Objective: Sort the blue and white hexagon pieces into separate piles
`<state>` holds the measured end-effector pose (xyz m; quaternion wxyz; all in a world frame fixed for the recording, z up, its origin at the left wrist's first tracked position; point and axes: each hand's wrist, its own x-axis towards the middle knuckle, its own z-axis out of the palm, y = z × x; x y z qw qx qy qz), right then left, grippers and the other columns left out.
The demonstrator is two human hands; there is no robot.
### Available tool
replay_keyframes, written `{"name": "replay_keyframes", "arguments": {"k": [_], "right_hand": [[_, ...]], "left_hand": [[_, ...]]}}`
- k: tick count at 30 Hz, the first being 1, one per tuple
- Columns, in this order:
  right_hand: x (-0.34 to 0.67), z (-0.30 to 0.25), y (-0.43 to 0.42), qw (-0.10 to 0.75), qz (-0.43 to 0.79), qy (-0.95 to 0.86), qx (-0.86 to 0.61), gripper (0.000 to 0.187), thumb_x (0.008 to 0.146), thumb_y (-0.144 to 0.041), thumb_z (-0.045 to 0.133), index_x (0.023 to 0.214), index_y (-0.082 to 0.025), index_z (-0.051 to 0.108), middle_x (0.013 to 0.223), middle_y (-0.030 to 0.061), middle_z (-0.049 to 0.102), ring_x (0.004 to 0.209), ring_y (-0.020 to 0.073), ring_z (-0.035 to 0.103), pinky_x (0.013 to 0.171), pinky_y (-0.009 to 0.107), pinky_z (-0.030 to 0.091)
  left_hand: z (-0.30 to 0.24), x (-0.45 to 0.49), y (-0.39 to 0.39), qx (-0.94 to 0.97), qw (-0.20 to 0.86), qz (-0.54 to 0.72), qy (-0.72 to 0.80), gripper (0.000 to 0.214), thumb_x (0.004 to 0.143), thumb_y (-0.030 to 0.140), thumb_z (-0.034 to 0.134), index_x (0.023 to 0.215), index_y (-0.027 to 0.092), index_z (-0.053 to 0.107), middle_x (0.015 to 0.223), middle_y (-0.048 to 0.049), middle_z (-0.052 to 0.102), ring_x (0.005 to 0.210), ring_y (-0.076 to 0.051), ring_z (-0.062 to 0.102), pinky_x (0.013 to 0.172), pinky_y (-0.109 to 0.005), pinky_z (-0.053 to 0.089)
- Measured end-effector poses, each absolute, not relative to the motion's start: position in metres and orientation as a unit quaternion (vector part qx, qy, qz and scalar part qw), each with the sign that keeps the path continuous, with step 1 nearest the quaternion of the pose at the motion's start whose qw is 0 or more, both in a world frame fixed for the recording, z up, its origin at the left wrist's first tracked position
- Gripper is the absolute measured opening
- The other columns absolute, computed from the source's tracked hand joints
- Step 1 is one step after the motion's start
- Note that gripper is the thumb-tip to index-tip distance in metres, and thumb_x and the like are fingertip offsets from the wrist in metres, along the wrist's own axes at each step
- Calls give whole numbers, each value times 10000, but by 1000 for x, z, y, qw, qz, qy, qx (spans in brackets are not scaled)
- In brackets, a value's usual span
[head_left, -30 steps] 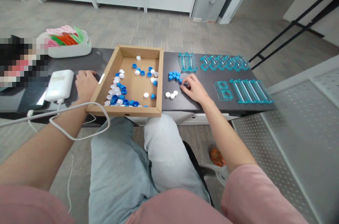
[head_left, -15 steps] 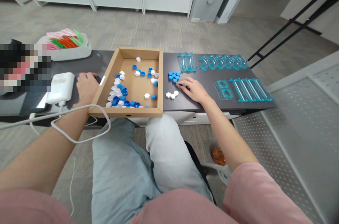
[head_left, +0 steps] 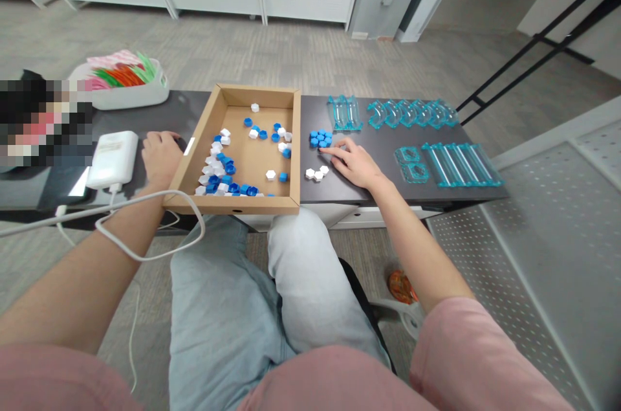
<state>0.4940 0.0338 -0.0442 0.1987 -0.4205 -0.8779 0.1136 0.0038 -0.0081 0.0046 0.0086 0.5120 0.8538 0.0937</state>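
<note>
A shallow cardboard box point(head_left: 291, 139) sits on the dark table point(head_left: 369, 171) and holds several loose blue and white hexagonal pieces point(head_left: 218, 168). Right of the box lies a tight cluster of blue hexagons point(head_left: 320, 137) and a short row of white hexagons point(head_left: 316, 173). My right hand point(head_left: 354, 162) rests on the table with fingers stretched out, its fingertips touching the lower edge of the blue cluster. My left hand point(head_left: 160, 155) lies curled on the table against the box's left wall, holding nothing that I can see.
Clear teal plastic track pieces point(head_left: 412, 113) lie in rows at the right, with straight ones point(head_left: 458, 165) nearer. A white power bank point(head_left: 112, 158) with its cable point(head_left: 145, 249) sits at the left. A white basket of coloured strips point(head_left: 126, 77) stands at the back left.
My right hand has slid left from beside the blue cluster and its fingers have straightened toward the cluster's lower edge. The left hand has stayed put.
</note>
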Motion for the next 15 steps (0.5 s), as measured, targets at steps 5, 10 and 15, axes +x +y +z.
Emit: {"name": "replay_keyframes", "arguments": {"k": [5,10,15], "right_hand": [[495,-47,35,222,120,-867,-429,461,1165,-378,587,1584,-339,775,1416,142,684,1181,349,717,1105,546,611],[496,-48,35,239,129,-859,-434,383,1140,-412,633,1458,-324,827,1363,134,687,1079,319,720,1068,516,624],[497,-45,34,247,144,-850,-443,347,1117,-389,651,1396,-298,836,1305,122,711,881,263,687,980,486,631]], "left_hand": [[7,5,-8,513,22,93,853,615,1083,286,287,1565,81,609,1668,-311,541,1563,-443,542,1280,-533,445],[8,5,-9,516,31,98,850,613,1092,312,301,1573,70,595,1684,-316,521,1586,-441,528,1291,-542,437],[7,6,-11,517,45,114,847,573,1114,308,323,1576,110,597,1720,-277,531,1609,-426,495,1325,-545,404]]}}
